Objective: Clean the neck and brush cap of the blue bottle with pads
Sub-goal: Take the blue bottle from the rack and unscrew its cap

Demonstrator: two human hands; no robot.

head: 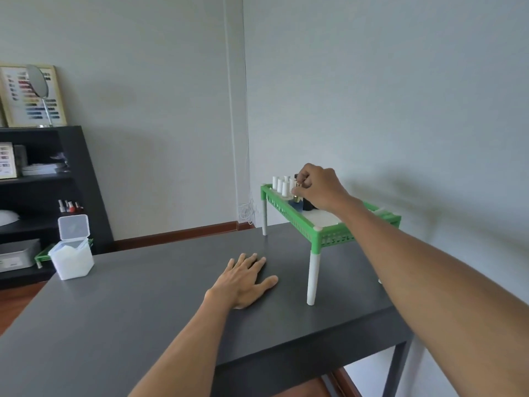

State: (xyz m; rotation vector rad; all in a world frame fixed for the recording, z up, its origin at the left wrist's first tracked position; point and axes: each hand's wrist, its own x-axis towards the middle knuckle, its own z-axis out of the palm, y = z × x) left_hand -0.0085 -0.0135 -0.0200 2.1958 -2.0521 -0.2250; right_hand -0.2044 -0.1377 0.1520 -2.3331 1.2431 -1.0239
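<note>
So the right hand point(315, 187) is reaching out over the green rack point(289, 214) at the far right of the worktop point(171, 296), fingers curled down around the top of the blue bottle point(297, 204). Looks like it's pinching the cap, though the cap itself is mostly hidden under the fingers, just a bit of gold showing at the neck. The bottle sits upright on the rack's tray, near its left end, with a dark bottle point(308, 204) just beside it on the right and a cluster of white bottles point(282, 184) right behind it.

The left hand point(246, 279) is flat on the worktop, palm down, fingers straight and slightly spread, holding nothing. It's well apart from the rack, near the closest white leg point(313, 277).

Over at the left edge of the worktop there's a clear pad box point(73, 253) with its lid flipped up and a stack of white pads inside. Behind that is a black shelf point(77, 179) with a mirror point(38, 81) on top.
</note>
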